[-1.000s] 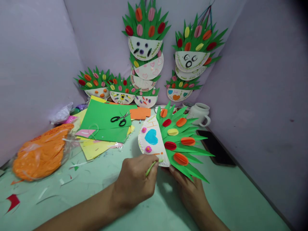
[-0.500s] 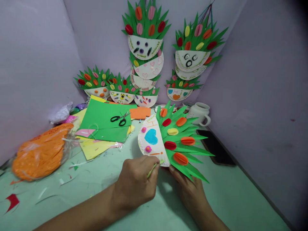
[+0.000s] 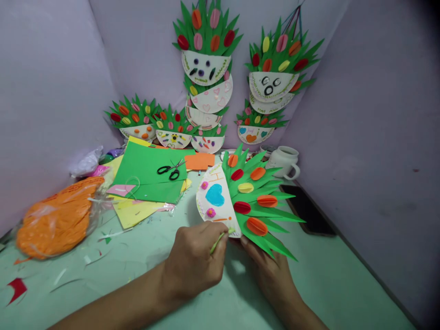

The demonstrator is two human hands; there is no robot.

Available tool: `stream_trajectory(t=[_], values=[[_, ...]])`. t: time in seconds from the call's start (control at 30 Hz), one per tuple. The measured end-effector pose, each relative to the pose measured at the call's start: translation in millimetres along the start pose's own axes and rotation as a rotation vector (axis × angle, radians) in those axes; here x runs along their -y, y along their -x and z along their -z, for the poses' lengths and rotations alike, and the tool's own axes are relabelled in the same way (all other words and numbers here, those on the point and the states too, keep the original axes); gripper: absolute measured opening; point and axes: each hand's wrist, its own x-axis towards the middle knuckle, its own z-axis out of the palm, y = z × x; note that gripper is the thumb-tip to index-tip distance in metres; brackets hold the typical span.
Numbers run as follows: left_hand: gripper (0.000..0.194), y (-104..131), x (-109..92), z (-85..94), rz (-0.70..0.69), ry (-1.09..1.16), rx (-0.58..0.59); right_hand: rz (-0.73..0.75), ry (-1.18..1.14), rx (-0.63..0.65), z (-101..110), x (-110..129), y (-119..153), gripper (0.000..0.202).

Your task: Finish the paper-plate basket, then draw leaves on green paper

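Note:
A half-round white paper plate craft point(image 3: 225, 213) stands tilted sideways in front of me, with green paper leaves and red, orange and yellow paper flowers on its right. A blue heart point(image 3: 215, 195), orange lettering and two pink flowers decorate its white face. My left hand point(image 3: 197, 254) is closed in a pinch around a thin lime-green stick point(image 3: 217, 243), whose tip meets the plate's lower edge by some green marks. Whether it is a brush or another tool, I cannot tell. My right hand point(image 3: 270, 268) grips the craft from below, its fingers partly hidden behind the leaves.
Black-handled scissors point(image 3: 171, 170) lie on green paper point(image 3: 151, 160) to the left. Nearby is a bag of orange material point(image 3: 58, 217). A phone point(image 3: 307, 211) and a white mug point(image 3: 283, 162) are on the right. Similar plate crafts point(image 3: 206, 66) line the back wall; paper scraps litter the table.
The view has shifted very slightly. Both hands, the stick and the plate craft keep nearly the same positions.

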Motion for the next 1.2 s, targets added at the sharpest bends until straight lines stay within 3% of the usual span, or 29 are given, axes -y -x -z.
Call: stream_trajectory(t=[0.4, 0.8, 1.0, 1.2], values=[[0.013, -1.2, -0.5, -0.2, -0.021, 0.009, 0.005, 0.051, 0.063, 0.017, 1.2, -2.0, 1.2, 0.016], [0.013, -0.3, -2.1, -1.6, -0.095, -0.064, -0.001, 0.127, 0.116, 0.001, -0.5, 3.7, -1.0, 0.008], [0.012, 1.9, -2.2, -1.2, -0.104, -0.08, 0.006, 0.04, 0.062, 0.016, -0.5, 1.4, 0.1, 0.014], [0.012, 1.6, -1.9, -3.3, -0.127, -0.096, 0.009, 0.048, 0.048, 0.029, -1.0, 3.1, -0.8, 0.01]])
